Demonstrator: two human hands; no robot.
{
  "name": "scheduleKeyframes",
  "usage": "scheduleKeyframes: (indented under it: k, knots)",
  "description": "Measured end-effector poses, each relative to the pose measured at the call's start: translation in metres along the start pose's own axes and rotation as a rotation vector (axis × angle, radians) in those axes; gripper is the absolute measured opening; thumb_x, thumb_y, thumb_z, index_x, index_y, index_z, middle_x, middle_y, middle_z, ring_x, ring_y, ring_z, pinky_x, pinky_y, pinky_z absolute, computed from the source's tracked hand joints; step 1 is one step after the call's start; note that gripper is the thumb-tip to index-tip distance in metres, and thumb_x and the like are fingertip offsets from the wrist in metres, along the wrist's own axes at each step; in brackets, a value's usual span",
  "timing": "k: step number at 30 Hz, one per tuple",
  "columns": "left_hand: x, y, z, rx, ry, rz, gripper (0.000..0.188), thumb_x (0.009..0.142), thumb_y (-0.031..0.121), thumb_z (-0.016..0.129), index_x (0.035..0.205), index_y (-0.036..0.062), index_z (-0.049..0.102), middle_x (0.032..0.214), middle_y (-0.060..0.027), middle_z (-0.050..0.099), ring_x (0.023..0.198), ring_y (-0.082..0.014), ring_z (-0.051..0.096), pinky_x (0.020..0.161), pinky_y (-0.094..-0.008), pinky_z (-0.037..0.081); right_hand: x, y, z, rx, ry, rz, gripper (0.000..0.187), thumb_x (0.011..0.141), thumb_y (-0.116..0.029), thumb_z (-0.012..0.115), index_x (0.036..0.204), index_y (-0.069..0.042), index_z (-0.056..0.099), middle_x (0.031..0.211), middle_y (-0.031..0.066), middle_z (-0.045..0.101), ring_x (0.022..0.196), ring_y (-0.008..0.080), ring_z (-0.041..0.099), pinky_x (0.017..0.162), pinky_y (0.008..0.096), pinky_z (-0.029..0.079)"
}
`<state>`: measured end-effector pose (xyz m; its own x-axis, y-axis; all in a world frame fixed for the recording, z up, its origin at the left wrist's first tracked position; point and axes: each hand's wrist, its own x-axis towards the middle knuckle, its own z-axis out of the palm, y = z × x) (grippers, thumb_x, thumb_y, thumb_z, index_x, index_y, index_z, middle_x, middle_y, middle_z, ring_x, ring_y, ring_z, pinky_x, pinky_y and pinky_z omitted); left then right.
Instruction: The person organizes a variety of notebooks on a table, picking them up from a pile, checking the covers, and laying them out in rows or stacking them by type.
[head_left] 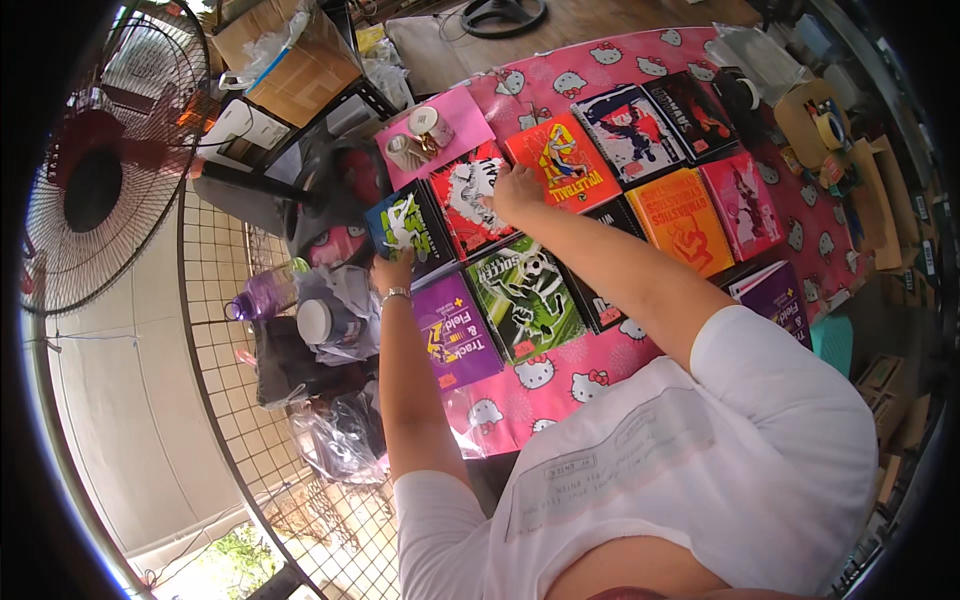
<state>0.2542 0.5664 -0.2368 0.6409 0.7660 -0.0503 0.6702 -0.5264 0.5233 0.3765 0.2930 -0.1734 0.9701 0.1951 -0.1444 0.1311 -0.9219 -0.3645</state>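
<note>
Two rows of colourful notebooks lie flat on a table. At the left end, my left hand is closed on the near edge of a blue and green notebook. Beside it lies a red notebook with a white and black splash. My right hand rests on that one's right side with fingers apart, close to an orange notebook. Nearer to me are a purple notebook and a green and black notebook. My right forearm partly covers a black notebook.
The pink patterned tablecloth shows around the notebooks. Two mugs stand on a pink sheet at the far left. A purple bottle and a white-lidded jar sit left of the table, near a fan.
</note>
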Motion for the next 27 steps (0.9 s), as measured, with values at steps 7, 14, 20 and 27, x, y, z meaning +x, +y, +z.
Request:
scheduleKeyframes:
  k: [7,14,20,27]
  knots:
    - [0.058,-0.049,-0.049,0.079,-0.197,-0.061,0.054,0.069,0.033,0.074,0.104,-0.0066,0.064,0.084,-0.0201,0.069,0.076,-0.0329,0.069,0.07,-0.04,0.055,0.011,-0.013,0.0,0.1,0.021,0.095,0.072,0.074,-0.032,0.078,0.132,-0.005,0.046,0.12,0.0166,0.054,0.11,0.0338,0.055,0.089,0.0423,0.05]
    - [-0.012,0.116,-0.144,-0.343,-0.475,0.377,0.03,0.076,-0.007,0.054,0.104,-0.0077,0.064,0.085,-0.0072,0.068,0.067,-0.0113,0.062,0.057,-0.0255,0.048,-0.015,0.018,-0.121,0.405,0.071,-1.322,0.025,0.08,-0.021,0.072,0.099,-0.007,0.066,0.116,0.0112,0.057,0.11,0.0302,0.057,0.09,0.0413,0.046]
    - [-0.091,0.153,-0.196,-0.641,-0.787,0.533,0.044,0.083,0.024,0.065,0.119,-0.0007,0.061,0.103,-0.0079,0.067,0.077,-0.0126,0.061,0.067,-0.027,0.049,-0.075,0.007,-0.162,0.226,-0.349,-1.17,0.03,0.083,-0.019,0.07,0.107,-0.006,0.059,0.11,0.0131,0.06,0.094,0.0305,0.064,0.081,0.0399,0.05]
    - [-0.217,0.075,-0.051,-1.556,-0.648,0.031,0.085,0.087,0.064,0.052,0.146,0.0063,0.033,0.148,-0.0111,0.039,0.123,-0.029,0.05,0.094,-0.0441,0.049,-0.104,0.067,-0.121,0.967,-0.385,-0.556,0.08,0.093,-0.019,0.063,0.151,-0.008,0.009,0.116,0.029,0.06,0.092,0.0329,0.065,0.085,0.0349,0.048]
